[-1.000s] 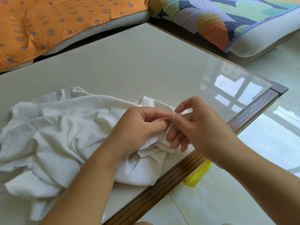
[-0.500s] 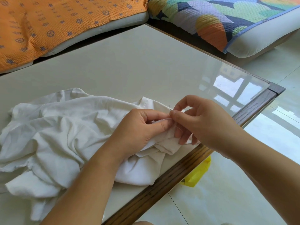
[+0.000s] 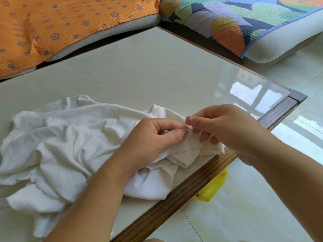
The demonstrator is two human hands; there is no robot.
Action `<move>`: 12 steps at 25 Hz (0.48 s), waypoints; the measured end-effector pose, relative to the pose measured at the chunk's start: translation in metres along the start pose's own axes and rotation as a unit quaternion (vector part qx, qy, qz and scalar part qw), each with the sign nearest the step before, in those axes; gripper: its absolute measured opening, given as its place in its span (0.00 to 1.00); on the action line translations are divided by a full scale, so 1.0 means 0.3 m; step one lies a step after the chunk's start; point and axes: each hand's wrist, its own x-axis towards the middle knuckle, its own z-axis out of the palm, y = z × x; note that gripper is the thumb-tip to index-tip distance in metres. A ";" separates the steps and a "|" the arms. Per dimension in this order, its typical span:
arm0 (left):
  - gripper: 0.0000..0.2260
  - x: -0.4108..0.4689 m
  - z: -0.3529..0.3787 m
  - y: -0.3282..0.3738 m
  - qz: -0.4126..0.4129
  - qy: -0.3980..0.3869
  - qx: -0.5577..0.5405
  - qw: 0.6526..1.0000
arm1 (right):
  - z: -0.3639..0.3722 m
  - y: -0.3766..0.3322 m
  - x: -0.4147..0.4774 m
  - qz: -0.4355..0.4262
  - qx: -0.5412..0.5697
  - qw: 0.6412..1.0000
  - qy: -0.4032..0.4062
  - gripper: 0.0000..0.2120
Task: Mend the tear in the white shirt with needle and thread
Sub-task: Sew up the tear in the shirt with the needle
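Note:
A crumpled white shirt (image 3: 66, 142) lies on the glossy table near its front edge. My left hand (image 3: 153, 142) pinches a fold of the shirt between thumb and fingers. My right hand (image 3: 225, 130) sits just to the right of it, thumb and forefinger pressed together right above that fold. The needle and thread are too fine to make out in this frame; the tear is hidden under my fingers.
The table (image 3: 139, 70) has a wooden rim (image 3: 188, 189) along its near edge. An orange cushion (image 3: 52, 23) and a multicoloured cushion (image 3: 244, 20) lie beyond it. A yellow object (image 3: 213, 189) rests on the tiled floor below the rim.
My right hand has lifted slightly and shifted right of the fold. The needle tip that showed above my fingers half a second ago is no longer visible. My left hand keeps its pinch.

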 end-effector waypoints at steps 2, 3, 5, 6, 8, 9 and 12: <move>0.05 -0.001 -0.001 -0.002 -0.002 0.006 0.020 1.000 | -0.008 0.002 0.003 -0.019 -0.032 0.999 0.032 0.08; 0.05 0.000 -0.002 -0.003 -0.003 0.007 0.031 0.999 | -0.014 0.004 0.006 -0.036 -0.067 0.996 0.056 0.06; 0.04 0.000 -0.005 -0.005 -0.007 0.002 0.042 0.999 | -0.023 -0.003 0.008 -0.059 -0.135 0.986 0.081 0.06; 0.04 0.000 -0.005 -0.006 -0.008 -0.001 0.043 0.999 | -0.023 -0.006 0.010 -0.062 -0.159 0.982 0.079 0.07; 0.04 0.000 -0.006 -0.006 -0.004 -0.008 0.044 0.999 | -0.013 -0.010 0.019 -0.051 -0.206 0.976 0.055 0.10; 0.05 -0.001 -0.005 -0.006 0.001 -0.009 0.045 0.999 | -0.006 -0.007 0.026 -0.041 -0.225 0.973 0.040 0.12; 0.05 0.002 -0.004 -0.004 0.016 -0.011 0.040 0.999 | 0.005 0.001 0.035 -0.024 -0.232 0.972 0.025 0.14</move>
